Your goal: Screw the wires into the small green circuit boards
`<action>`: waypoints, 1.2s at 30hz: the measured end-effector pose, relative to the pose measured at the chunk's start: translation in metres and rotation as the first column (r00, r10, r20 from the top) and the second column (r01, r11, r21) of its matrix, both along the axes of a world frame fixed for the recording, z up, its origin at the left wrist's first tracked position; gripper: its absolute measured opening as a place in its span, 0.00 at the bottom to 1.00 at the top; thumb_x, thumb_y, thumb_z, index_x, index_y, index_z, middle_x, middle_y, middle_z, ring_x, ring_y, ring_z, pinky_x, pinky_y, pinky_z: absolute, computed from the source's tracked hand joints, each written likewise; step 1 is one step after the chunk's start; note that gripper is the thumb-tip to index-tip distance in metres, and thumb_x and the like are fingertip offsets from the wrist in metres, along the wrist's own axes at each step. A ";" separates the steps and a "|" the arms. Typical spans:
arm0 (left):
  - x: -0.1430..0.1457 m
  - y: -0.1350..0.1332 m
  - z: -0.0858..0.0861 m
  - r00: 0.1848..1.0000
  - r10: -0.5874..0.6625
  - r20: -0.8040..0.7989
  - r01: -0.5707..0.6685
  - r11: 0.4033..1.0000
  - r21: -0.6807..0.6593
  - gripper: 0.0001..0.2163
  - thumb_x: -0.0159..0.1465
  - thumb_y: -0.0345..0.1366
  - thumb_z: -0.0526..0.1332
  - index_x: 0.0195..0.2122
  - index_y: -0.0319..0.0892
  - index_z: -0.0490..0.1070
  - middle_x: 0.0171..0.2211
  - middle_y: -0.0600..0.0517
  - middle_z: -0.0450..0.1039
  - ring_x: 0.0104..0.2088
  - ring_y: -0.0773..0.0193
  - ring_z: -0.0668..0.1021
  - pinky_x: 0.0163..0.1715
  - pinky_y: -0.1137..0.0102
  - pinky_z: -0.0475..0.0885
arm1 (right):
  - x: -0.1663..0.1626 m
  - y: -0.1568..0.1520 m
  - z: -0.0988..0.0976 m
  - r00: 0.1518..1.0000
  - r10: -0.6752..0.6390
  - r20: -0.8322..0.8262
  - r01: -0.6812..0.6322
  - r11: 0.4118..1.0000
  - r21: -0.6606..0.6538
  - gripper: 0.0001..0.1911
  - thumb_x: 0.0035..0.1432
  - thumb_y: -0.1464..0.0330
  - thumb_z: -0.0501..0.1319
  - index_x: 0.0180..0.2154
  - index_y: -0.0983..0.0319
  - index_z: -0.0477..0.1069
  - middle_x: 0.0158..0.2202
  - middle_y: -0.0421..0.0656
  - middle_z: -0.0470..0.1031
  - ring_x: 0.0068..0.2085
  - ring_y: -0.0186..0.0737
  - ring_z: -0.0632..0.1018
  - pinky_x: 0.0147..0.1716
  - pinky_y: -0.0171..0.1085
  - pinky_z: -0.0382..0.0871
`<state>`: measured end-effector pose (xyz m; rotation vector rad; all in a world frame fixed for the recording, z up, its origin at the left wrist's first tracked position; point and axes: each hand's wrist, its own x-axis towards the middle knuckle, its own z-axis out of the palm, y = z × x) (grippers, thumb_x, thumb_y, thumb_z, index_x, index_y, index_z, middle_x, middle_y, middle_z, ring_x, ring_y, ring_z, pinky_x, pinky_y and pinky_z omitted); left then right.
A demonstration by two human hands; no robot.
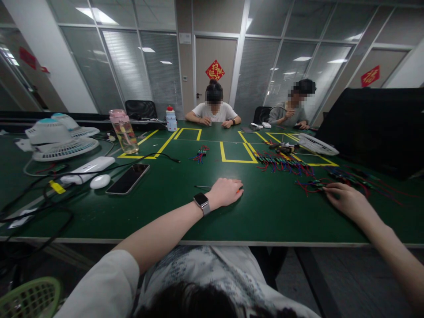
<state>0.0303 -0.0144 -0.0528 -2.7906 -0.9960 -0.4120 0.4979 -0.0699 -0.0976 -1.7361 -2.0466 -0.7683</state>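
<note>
My left hand (226, 192), with a smartwatch (202, 202) on the wrist, rests knuckles-up on the green table (159, 207). Its fingers are curled over a thin tool with an orange tip (239, 189); a slim dark shaft (202, 187) sticks out to the left. My right hand (344, 198) lies further right, fingers reaching into a bundle of small circuit boards with red and blue wires (314, 183). Whether it grips one is hidden.
More wired boards (281, 162) lie behind, and a small bundle (200, 154) at centre. A phone (128, 179), mouse (100, 181), power strip (88, 169), fans (61, 139) and pink bottle (124, 131) stand left. Two people sit at the far side. A black panel (377, 128) stands right.
</note>
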 end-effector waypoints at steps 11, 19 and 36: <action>0.000 -0.001 0.000 1.000 -0.001 -0.006 0.001 1.000 0.012 0.16 0.69 0.42 0.49 0.49 0.44 0.71 0.50 0.47 0.75 0.42 0.58 0.80 0.37 0.67 0.74 | 0.010 0.004 -0.005 0.996 0.005 -0.094 -0.002 0.999 0.033 0.20 0.57 0.58 0.53 0.31 0.59 0.80 0.37 0.45 0.80 0.35 0.44 0.80 0.34 0.39 0.74; 0.000 0.000 0.000 1.000 -0.003 0.003 0.003 1.000 0.013 0.16 0.69 0.42 0.48 0.49 0.44 0.71 0.49 0.47 0.75 0.42 0.57 0.80 0.37 0.66 0.74 | -0.004 0.001 0.003 0.944 -0.091 -0.317 0.101 0.995 0.016 0.21 0.51 0.51 0.56 0.27 0.60 0.79 0.35 0.45 0.80 0.36 0.48 0.80 0.34 0.41 0.73; 0.001 0.001 -0.002 1.000 -0.010 0.007 0.010 1.000 0.027 0.16 0.68 0.41 0.49 0.49 0.44 0.71 0.48 0.48 0.75 0.41 0.57 0.80 0.36 0.66 0.73 | -0.002 0.007 0.000 0.964 -0.120 -0.236 0.126 0.992 0.012 0.17 0.48 0.59 0.54 0.32 0.62 0.76 0.37 0.49 0.79 0.36 0.49 0.79 0.34 0.42 0.72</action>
